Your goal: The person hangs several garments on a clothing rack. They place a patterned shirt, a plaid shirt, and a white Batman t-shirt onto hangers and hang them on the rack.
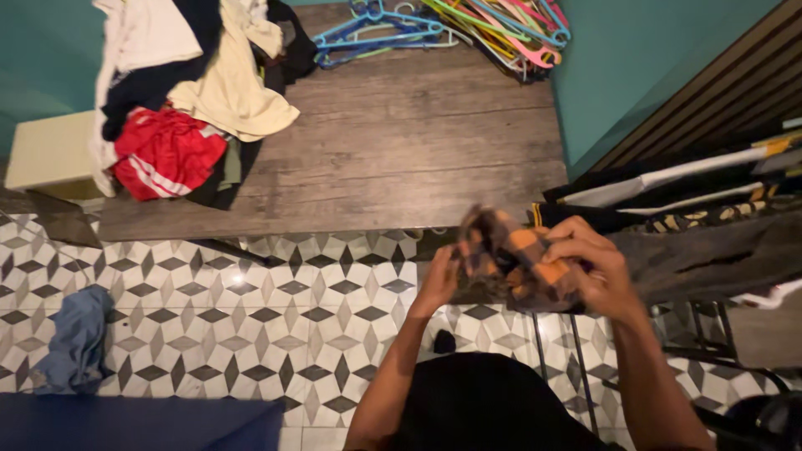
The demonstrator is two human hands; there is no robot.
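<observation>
Both my hands hold an orange and dark checked garment (pixel 511 259), bunched up in front of me above the tiled floor. My left hand (pixel 439 280) grips its left side from below. My right hand (pixel 591 266) closes over its right side, fingers curled into the cloth. The garment is motion-blurred at the top. It hangs close to a rack of clothes on my right.
A wooden table (pixel 401 150) ahead carries a pile of clothes (pixel 188 92), red, cream, white and dark, and several coloured plastic hangers (pixel 468 29). A rack with hung garments (pixel 710 225) stands at right. A blue cloth (pixel 75 338) lies on the patterned floor at left.
</observation>
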